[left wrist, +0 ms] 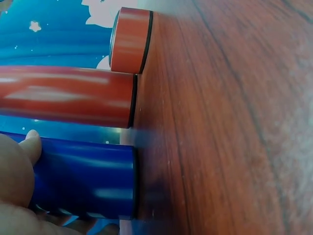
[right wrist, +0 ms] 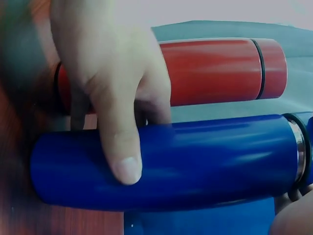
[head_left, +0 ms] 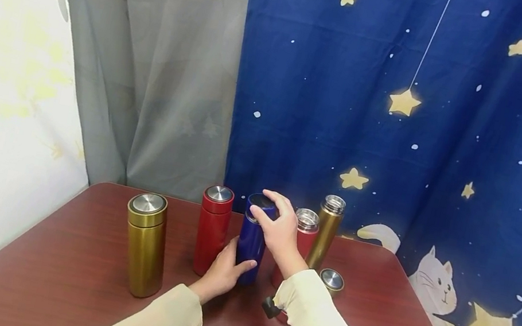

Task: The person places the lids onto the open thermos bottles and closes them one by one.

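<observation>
A blue thermos bottle stands upright on the table. My left hand grips its lower body, the thumb across the front, as the right wrist view also shows. Over its top, my right hand holds the blue lid between thumb and fingers. In the right wrist view a strip of steel neck shows between body and lid, so the lid sits slightly raised. Just left stands a red thermos with its lid on. Behind my right hand is a lidless red thermos, partly hidden.
A lidded gold thermos stands at the left. On the right, an uncapped gold thermos stands near the back edge, a gold lid in front of it. A red lid rests on the table. Curtains hang behind.
</observation>
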Demonstrator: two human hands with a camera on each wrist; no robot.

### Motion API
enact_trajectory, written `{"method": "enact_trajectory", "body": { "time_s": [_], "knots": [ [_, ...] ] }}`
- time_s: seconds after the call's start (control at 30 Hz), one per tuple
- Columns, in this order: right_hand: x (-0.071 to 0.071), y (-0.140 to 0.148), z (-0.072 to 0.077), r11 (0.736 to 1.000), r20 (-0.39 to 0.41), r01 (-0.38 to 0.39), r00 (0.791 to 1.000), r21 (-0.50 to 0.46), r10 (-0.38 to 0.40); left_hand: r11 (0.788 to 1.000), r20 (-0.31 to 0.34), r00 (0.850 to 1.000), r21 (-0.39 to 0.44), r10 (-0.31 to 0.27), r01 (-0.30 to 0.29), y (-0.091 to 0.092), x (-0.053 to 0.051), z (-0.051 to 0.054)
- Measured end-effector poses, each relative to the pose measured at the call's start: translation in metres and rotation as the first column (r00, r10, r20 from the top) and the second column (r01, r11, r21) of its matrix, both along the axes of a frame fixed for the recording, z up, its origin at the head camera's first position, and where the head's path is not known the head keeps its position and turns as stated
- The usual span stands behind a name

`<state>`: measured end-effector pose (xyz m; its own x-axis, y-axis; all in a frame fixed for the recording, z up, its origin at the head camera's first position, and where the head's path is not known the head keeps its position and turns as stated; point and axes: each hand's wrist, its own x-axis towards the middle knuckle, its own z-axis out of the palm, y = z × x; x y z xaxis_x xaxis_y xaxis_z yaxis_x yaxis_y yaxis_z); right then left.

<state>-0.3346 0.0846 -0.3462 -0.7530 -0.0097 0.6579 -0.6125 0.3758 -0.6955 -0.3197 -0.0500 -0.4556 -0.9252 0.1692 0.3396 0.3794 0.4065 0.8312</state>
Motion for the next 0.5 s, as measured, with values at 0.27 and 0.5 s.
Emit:
{"method": "enact_trajectory", "body": {
  "time_s": [0.27,0.5],
  "knots": [
    [0.001,0.010,-0.008,0.993,0.032,-0.068,0.997,0.099,0.065,1.000,0.017,1.000,-0.021,-0.012,0.013,0.001,0.000,0.001],
    [-0.003,0.013,-0.006,0.988,0.053,-0.098,0.994,0.116,0.092,0.997,-0.027,0.997,0.047,0.067,-0.066,0.007,-0.003,0.013]
  ]
}}
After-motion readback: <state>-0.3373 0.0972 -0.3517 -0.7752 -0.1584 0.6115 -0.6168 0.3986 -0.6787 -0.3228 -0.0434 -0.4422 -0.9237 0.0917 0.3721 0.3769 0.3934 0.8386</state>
